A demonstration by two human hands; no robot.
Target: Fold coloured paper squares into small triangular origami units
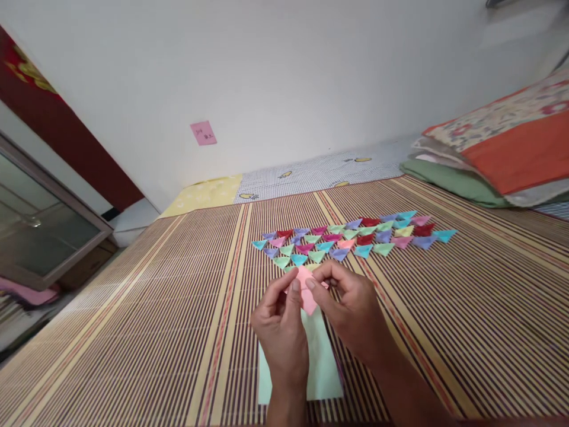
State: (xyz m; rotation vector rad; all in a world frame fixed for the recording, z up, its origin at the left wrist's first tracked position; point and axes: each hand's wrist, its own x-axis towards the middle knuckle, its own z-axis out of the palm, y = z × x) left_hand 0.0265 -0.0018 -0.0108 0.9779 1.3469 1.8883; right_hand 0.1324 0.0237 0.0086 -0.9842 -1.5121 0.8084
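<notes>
Between my two hands is a small pink piece of folded paper (pixel 307 301), pointed at its top and bottom. My left hand (pixel 284 323) pinches its left side with thumb and forefinger. On its right side, the thumb and fingers of my right hand (pixel 351 302) are closed on the same paper. Pale green paper (pixel 323 367) lies flat on the mat beneath my hands, partly hidden by my left hand and wrist. Just beyond my fingertips, several small folded paper triangles (pixel 339 254) in many colours lie in slanting rows.
A striped bamboo mat (pixel 178 314) covers the bed. Folded bedding (pixel 515 148) is piled at the right. Patterned cloth (pixel 306 172) shows along the wall, where a pink note (pixel 203 133) is stuck. A framed glass panel (pixel 40 207) stands at the left.
</notes>
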